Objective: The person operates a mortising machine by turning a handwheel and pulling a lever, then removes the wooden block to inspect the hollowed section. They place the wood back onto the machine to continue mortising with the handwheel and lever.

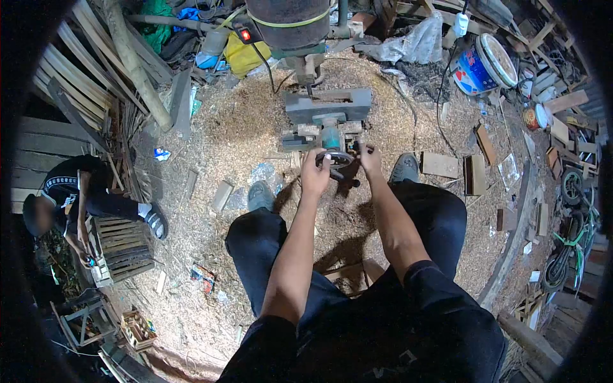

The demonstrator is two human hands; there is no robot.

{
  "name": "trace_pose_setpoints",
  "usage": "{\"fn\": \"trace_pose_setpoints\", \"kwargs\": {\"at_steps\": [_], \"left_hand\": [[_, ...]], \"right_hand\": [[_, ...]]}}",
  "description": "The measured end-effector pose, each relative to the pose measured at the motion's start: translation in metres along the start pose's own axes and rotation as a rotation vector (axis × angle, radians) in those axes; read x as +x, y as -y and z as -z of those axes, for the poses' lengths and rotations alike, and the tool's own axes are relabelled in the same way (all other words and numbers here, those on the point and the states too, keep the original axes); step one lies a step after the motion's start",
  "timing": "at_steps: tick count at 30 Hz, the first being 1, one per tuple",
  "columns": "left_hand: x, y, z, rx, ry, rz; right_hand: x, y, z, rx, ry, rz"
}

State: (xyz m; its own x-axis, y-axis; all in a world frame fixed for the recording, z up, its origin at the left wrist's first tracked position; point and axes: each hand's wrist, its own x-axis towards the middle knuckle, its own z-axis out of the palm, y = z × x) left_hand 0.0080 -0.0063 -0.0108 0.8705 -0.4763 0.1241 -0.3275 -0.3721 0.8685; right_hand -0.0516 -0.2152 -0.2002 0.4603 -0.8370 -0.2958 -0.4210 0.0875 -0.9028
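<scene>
My left hand point(315, 173) is closed around the left rim of a metal handwheel point(343, 155) on the front of a floor machine. On the wheel's right, my right hand point(370, 159) has its fingers curled round a dark handle, partly hidden by the hand. A black knob point(355, 183) sticks out low on the wheel. Beyond the wheel stands a grey block-like clamp or table point(327, 113) with a long slot along its top. A bit point(310, 90) points down at the slot from the machine's dark cylindrical head point(288, 32).
Wood shavings point(246, 121) cover the ground, with wood offcuts point(439, 165) on the right. A black cable point(439, 89) runs down near a paint bucket point(483, 66). At left, a seated person point(96, 191) is beside a slatted crate point(124, 247). A toy-like motorbike point(568, 236) stands far right.
</scene>
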Motion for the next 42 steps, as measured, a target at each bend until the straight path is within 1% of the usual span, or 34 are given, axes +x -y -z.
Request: {"fn": "trace_pose_setpoints", "kwargs": {"at_steps": [2, 3, 6, 9, 12, 13, 14, 15, 16, 17, 18, 20, 21, 24, 25, 26, 28, 29, 32, 33, 34, 35, 37, 38, 39, 40, 42], "left_hand": [[-0.004, -0.001, -0.002, -0.022, -0.014, -0.013], [-0.007, 0.002, -0.004, -0.032, -0.020, -0.018], [-0.007, 0.009, -0.006, -0.060, -0.042, -0.074], [-0.011, 0.002, -0.001, -0.122, -0.028, -0.089], [0.001, -0.058, 0.038, -0.156, 0.018, 0.110], [0.019, -0.050, 0.041, -0.061, -0.088, -0.135], [0.035, -0.064, 0.053, -0.006, -0.170, -0.261], [0.050, -0.098, 0.074, -0.026, -0.182, -0.253], [0.070, -0.109, 0.085, -0.076, -0.267, -0.376], [0.095, -0.130, 0.102, -0.063, -0.356, -0.532], [0.097, -0.182, 0.127, -0.009, -0.403, -0.483], [0.130, -0.238, 0.163, 0.000, -0.513, -0.754], [0.142, -0.265, 0.177, 0.014, -0.582, -0.876], [0.175, -0.313, 0.194, 0.319, -0.662, -0.983], [0.185, -0.317, 0.190, 0.352, -0.602, -0.934], [0.204, -0.310, 0.185, 0.251, -0.524, -0.996], [0.208, -0.309, 0.176, 0.220, -0.609, -0.993], [0.209, -0.310, 0.174, 0.183, -0.630, -1.024], [0.207, -0.311, 0.171, 0.139, -0.632, -0.981], [0.208, -0.310, 0.172, 0.132, -0.626, -0.993], [0.206, -0.309, 0.174, 0.137, -0.617, -0.991], [0.207, -0.308, 0.175, 0.142, -0.606, -0.990], [0.208, -0.308, 0.177, 0.131, -0.572, -0.981], [0.208, -0.308, 0.177, 0.123, -0.578, -0.991], [0.207, -0.309, 0.176, 0.126, -0.584, -0.980], [0.204, -0.305, 0.175, 0.136, -0.581, -0.968], [0.202, -0.303, 0.177, 0.154, -0.552, -0.949]], "right_hand": [[-0.004, 0.005, -0.003, -0.135, -0.020, 0.202], [-0.003, 0.005, -0.003, -0.182, -0.013, 0.083], [-0.016, 0.003, -0.013, -0.309, -0.301, 0.152], [-0.037, 0.041, 0.005, -0.304, -0.268, 0.086], [-0.028, 0.087, 0.015, -0.240, -0.387, 0.354], [-0.028, 0.124, 0.022, -0.137, -0.347, 0.372], [-0.034, 0.175, 0.030, -0.034, -0.307, 0.393], [-0.047, 0.232, 0.041, 0.072, -0.262, 0.470], [-0.057, 0.287, 0.052, 0.178, -0.216, 0.551], [-0.050, 0.329, 0.059, 0.171, -0.235, 0.671], [-0.041, 0.371, 0.064, 0.165, -0.254, 0.792], [-0.050, 0.468, 0.081, 0.269, -0.195, 0.753], [-0.046, 0.510, 0.087, 0.266, -0.203, 0.774], [-0.047, 0.611, 0.100, 0.178, -0.223, 0.820], [-0.029, 0.636, 0.095, 0.214, -0.184, 0.900], [-0.012, 0.651, 0.096, 0.158, -0.131, 0.884], [-0.013, 0.678, 0.097, 0.041, -0.024, 0.831], [-0.001, 0.687, 0.090, -0.024, -0.063, 0.792], [-0.016, 0.690, 0.079, -0.021, 0.013, 0.788], [0.004, 0.697, 0.076, 0.000, 0.095, 0.795], [0.029, 0.705, 0.068, 0.057, 0.050, 0.785], [0.042, 0.718, 0.066, 0.179, 0.068, 0.787], [0.011, 0.730, 0.075, 0.310, 0.074, 0.733], [-0.009, 0.740, 0.087, 0.319, 0.060, 0.678], [-0.048, 0.730, 0.095, 0.336, 0.111, 0.663], [-0.043, 0.722, 0.097, 0.454, 0.254, 0.637], [-0.049, 0.705, 0.087, 0.328, -0.066, 0.874]]}}
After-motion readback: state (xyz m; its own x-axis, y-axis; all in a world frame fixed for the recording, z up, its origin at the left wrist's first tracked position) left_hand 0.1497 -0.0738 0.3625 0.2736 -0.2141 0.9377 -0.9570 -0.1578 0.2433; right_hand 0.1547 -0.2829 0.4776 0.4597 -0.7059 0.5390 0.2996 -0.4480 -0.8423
